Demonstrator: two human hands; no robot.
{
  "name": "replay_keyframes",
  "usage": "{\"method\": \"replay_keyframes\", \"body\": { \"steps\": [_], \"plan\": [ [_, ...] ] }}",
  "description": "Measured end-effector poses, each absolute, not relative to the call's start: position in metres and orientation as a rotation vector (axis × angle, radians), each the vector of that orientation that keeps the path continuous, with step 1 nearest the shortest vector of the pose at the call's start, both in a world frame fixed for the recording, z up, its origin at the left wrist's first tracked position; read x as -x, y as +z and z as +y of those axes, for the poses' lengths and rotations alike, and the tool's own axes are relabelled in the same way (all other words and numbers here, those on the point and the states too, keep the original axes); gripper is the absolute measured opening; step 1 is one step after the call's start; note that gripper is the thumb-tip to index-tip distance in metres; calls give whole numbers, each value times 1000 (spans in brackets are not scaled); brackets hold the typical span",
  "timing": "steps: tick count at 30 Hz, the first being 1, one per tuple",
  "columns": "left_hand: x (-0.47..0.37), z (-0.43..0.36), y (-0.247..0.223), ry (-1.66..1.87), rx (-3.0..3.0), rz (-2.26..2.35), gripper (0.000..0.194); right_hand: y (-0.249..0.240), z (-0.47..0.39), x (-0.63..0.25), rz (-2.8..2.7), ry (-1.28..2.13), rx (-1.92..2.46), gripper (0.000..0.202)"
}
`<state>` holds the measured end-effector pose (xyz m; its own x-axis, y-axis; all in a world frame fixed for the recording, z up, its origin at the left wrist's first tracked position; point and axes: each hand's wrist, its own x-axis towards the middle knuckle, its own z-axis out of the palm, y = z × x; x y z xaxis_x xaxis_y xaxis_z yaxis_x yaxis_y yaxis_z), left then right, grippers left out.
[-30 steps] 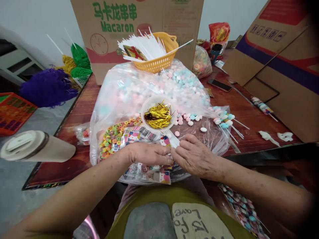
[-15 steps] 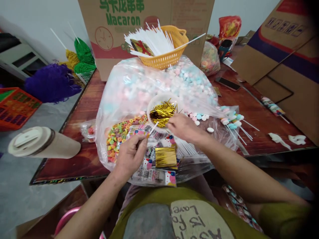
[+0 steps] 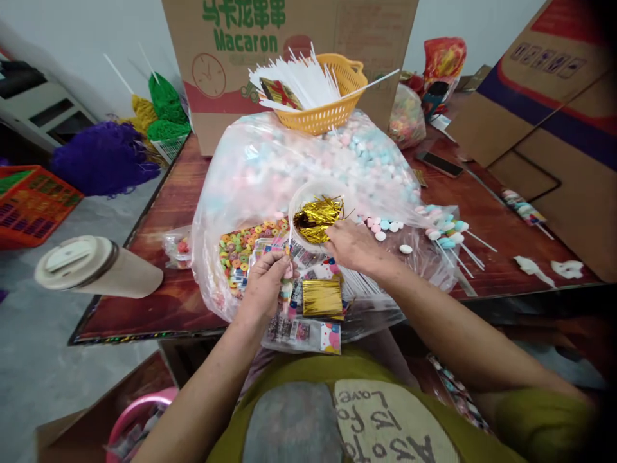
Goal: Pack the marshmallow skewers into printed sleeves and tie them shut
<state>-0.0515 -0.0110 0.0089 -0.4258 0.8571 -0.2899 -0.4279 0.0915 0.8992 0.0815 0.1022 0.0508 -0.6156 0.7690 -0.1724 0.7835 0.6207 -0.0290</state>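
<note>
Candy skewer in the left grip, right grip at the gold ties

Fingers closed around the skewer hide its middle; its candies are small and blurred, and from where I stand their number cannot be made out. The right grip has its fingers bent down at the ties, their tips obscured; whether they pinch one I cannot tell. The rear carton is cut off above, the side carton at right; the left forearm partly masks a pink tub.

Beyond the grips, a clear bag of pastel candies fills the middle of the worktop, with a yellow basket of white sticks at its far end. Nearer the person lie printed wrappers and a flat gold bundle. A lidded cup is at left, a phone at right.

The skewer is left of the bowl of ties, above the wrappers; its pale stick points away from the person, the long axis running from the body toward the rear carton.
</note>
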Motion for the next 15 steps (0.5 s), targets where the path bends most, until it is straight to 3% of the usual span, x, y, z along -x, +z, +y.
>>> {"method": "replay_keyframes", "body": {
  "steps": [10,15],
  "plan": [
    [46,-24,11,1543,-337,1239,26,14,115,-82,2920,-259,-987,17],
    [43,-25,12,1458,-247,1105,26,31,105,-104,3119,-426,-1023,30]
  ]
}}
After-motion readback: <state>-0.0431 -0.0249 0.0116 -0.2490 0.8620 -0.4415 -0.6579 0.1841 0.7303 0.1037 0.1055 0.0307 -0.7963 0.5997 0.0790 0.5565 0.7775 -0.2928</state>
